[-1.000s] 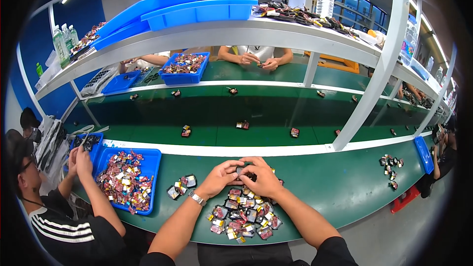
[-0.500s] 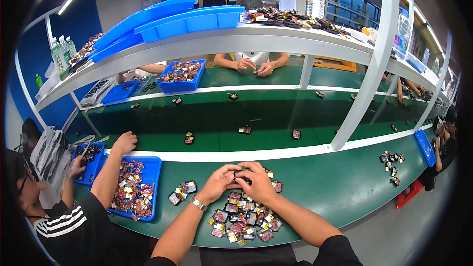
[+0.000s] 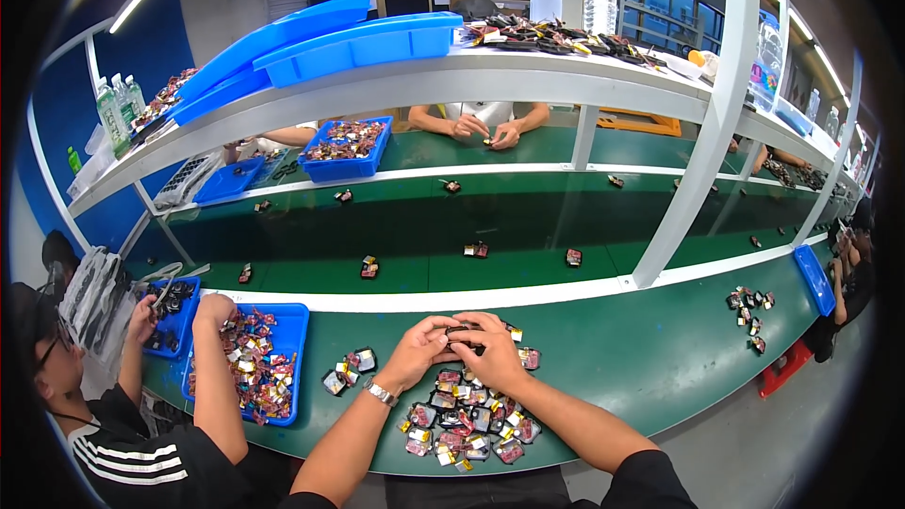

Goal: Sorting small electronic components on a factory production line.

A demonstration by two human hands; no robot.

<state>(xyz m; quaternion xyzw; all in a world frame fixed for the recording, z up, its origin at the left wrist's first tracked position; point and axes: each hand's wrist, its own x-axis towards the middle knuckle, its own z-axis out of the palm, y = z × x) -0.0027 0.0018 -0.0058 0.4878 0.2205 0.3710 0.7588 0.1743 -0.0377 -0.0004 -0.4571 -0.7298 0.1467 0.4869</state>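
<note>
My left hand (image 3: 420,351) and my right hand (image 3: 492,351) meet above the green bench, fingers closed around a small dark module (image 3: 459,329). Most of that piece is hidden by the fingers. Directly below them spreads a pile of small electronic modules (image 3: 469,419), black-cased with red boards and silver-and-yellow cells. A few of the same kind peek out beside the right hand's fingers. To the left of my left wrist, which wears a metal watch, lies a small separate group of modules (image 3: 350,369).
At left, a co-worker's hand (image 3: 215,309) is over a blue tray (image 3: 300,358) of red-board parts; another blue tray (image 3: 170,344) holds black parts. Beyond a white rail (image 3: 415,301), modules lie spaced along a green belt (image 3: 528,269). A white post (image 3: 702,123) rises at right.
The co-worker's arm on the left has drawn back from the belt to the blue tray, and a module now lies on the belt there. Belt modules have shifted slightly right. My hands barely moved.
</note>
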